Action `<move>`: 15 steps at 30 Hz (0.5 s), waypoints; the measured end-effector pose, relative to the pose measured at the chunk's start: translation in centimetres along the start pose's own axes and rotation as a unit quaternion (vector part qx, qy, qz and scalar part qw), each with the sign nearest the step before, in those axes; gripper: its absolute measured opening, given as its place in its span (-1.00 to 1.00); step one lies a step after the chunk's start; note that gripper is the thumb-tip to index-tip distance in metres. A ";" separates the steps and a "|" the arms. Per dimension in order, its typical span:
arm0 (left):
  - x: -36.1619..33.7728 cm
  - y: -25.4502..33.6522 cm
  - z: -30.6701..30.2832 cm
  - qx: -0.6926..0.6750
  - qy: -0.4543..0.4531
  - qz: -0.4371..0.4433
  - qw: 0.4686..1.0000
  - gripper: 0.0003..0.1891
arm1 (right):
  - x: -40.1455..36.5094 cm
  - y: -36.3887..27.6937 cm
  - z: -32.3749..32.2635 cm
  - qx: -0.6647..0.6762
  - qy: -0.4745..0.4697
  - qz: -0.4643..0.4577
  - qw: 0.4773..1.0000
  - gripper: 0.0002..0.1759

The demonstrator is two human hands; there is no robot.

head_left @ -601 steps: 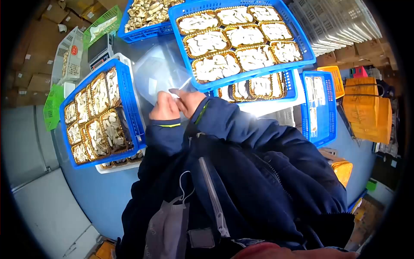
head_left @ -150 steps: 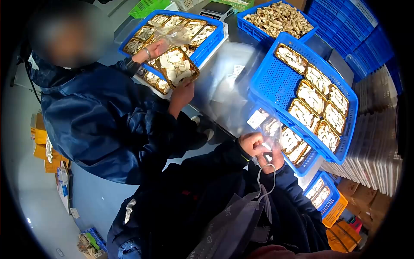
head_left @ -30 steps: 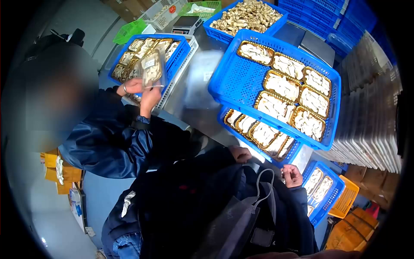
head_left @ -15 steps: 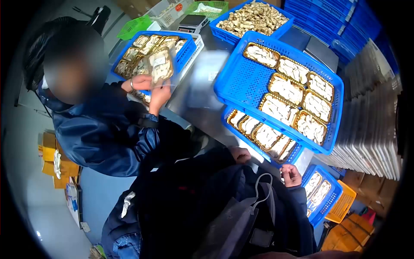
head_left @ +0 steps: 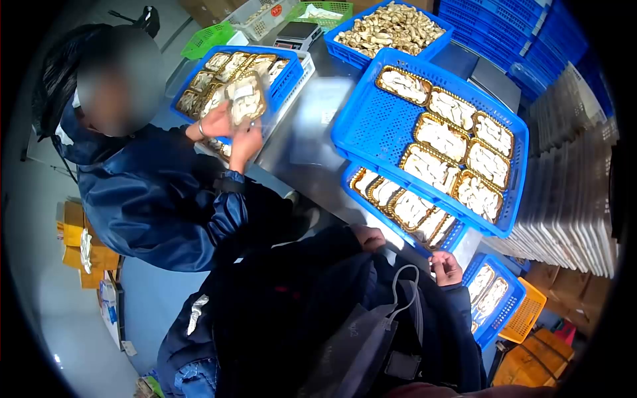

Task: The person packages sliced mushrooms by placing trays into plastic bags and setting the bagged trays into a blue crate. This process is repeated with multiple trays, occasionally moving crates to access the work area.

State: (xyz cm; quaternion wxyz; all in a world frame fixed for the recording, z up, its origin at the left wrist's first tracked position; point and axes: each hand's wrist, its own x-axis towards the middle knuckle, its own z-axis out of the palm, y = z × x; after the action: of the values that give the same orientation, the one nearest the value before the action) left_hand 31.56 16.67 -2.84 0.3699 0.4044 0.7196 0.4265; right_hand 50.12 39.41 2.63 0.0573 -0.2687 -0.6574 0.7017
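Note:
My left hand (head_left: pixel 368 238) is curled at the table's near edge, beside the lower blue crate (head_left: pixel 353 191). My right hand (head_left: pixel 446 268) has its fingers pinched together by that crate's near corner; whatever either hand holds, if anything, is too small or hidden. In the lower crate stand gold-brown trays (head_left: pixel 409 207) of whitish slices that look like mushroom. Partly over it rests a larger blue crate (head_left: pixel 365 126), holding several similar trays (head_left: pixel 441 136).
At left, a co-worker (head_left: pixel 152 199) holds a film-wrapped tray (head_left: pixel 246 99) above another blue crate (head_left: pixel 179 106). Behind are a scale (head_left: pixel 298 35) and a blue crate of whole mushrooms (head_left: pixel 391 30). Stacked pale panels (head_left: pixel 564 199) stand at right, near an orange crate (head_left: pixel 524 312).
The co-worker's wrapped tray has shifted slightly down, and the co-worker's left-side hand has moved up against it. My own hands have barely moved.

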 end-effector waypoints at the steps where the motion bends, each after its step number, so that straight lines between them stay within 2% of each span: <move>1: 0.0 -0.1 0.0 0.002 -0.004 0.006 1.000 -0.78 | 0.0 0.0 0.0 -0.001 0.000 0.000 1.000 -0.86; 15: -0.5 0.1 0.4 -0.007 0.009 -0.004 1.000 -0.79 | -0.4 0.8 0.2 0.009 0.002 -0.013 1.000 -0.88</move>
State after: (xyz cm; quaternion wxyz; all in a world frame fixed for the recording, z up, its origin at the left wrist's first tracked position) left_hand 32.14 16.40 -2.80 0.3676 0.3949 0.7214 0.4341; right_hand 50.61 38.98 2.02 0.0698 -0.2608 -0.6541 0.7066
